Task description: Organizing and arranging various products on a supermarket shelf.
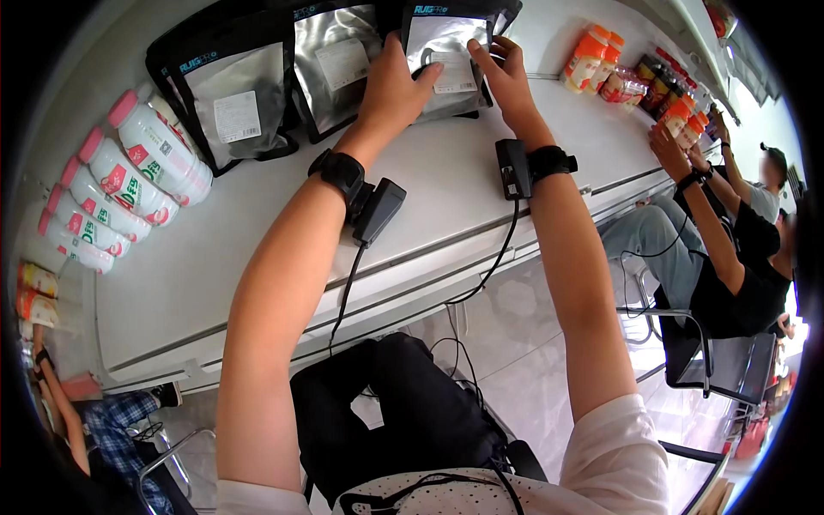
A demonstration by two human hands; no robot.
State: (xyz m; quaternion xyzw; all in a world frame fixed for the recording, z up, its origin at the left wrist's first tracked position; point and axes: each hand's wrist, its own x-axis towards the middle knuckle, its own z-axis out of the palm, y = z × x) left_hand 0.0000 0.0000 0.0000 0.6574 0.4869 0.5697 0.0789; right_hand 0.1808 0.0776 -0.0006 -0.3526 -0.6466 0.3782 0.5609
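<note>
At the back of the white shelf, a silver pouch with black edges [442,43] stands between my two hands. My left hand [390,94] grips its left side, thumb on the front near a white label; the other fingers are partly hidden. My right hand [508,81] closes on its right edge, thumb across the front and fingers curled at the side. A second silver-and-black pouch [330,34] stands just left of my left hand. Farther left leans another such pouch [245,73], with more black edges showing behind it.
White bottles with pink caps [129,193] stand in a row at the left. Orange-capped jars [588,58] and dark bottles [665,81] line the back right. A person in a black top [730,266] sits at the right; another person's arm [60,403] shows at the left. Cables [506,249] hang from my wrist devices.
</note>
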